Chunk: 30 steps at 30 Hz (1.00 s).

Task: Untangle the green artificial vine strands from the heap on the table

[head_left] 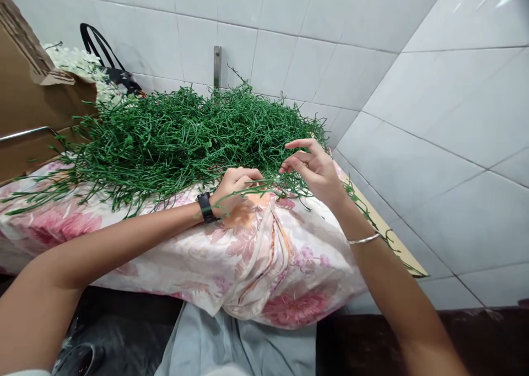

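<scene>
Thin green plastic-looking stems lie in a big tangled heap (pixel 194 133) on a floral cloth (pixel 297 271). My left hand (pixel 237 188), with a black watch at its wrist, is closed at the heap's front edge. A green stem (pixel 252 189) runs out of its fingers, one end trailing back over the wrist. My right hand (pixel 316 172), wearing a silver bangle, is just right of it above the loose tips. Its index finger is raised and its thumb stands apart from it; the other fingers curl. I see nothing held between them.
A cardboard box (pixel 41 106) stands at the left, with white artificial flowers (pixel 78 62) and a black bag (pixel 122 78) behind it. A metal bracket (pixel 217 67) is against the tiled wall (pixel 314 12). A yellowish board edge (pixel 388 238) carries stray stems along the right wall.
</scene>
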{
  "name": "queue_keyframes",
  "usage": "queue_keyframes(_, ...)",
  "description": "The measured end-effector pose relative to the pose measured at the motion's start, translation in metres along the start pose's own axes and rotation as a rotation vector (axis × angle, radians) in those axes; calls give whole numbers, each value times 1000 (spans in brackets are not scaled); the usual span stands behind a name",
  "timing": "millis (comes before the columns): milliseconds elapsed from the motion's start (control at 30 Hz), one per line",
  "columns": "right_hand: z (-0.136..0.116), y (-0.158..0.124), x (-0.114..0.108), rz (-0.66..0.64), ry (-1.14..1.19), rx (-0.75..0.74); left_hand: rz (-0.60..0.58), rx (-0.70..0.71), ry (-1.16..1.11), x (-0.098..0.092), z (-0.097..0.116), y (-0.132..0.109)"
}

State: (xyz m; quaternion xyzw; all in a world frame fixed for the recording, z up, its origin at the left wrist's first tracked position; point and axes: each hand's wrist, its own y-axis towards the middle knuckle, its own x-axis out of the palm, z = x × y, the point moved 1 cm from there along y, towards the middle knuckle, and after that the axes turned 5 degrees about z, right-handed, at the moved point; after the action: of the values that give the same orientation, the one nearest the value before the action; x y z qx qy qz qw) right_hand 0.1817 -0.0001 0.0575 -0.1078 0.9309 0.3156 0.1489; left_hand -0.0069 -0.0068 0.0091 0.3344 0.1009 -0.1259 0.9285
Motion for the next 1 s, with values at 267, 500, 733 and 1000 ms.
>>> queue_keyframes(267,3,-6,25,88,315,146,-88,-58,271,5,11,1)
queue_keyframes(500,2,-10,35,136,639,393,-13,17,208,8,5,0)
queue_keyframes(733,-4,-16,39,74,646,373,199,150,158,2,11,-2)
queue_keyframes(1000,-8,-20,34,95,285,182,257,245,75,-3,25,-3)
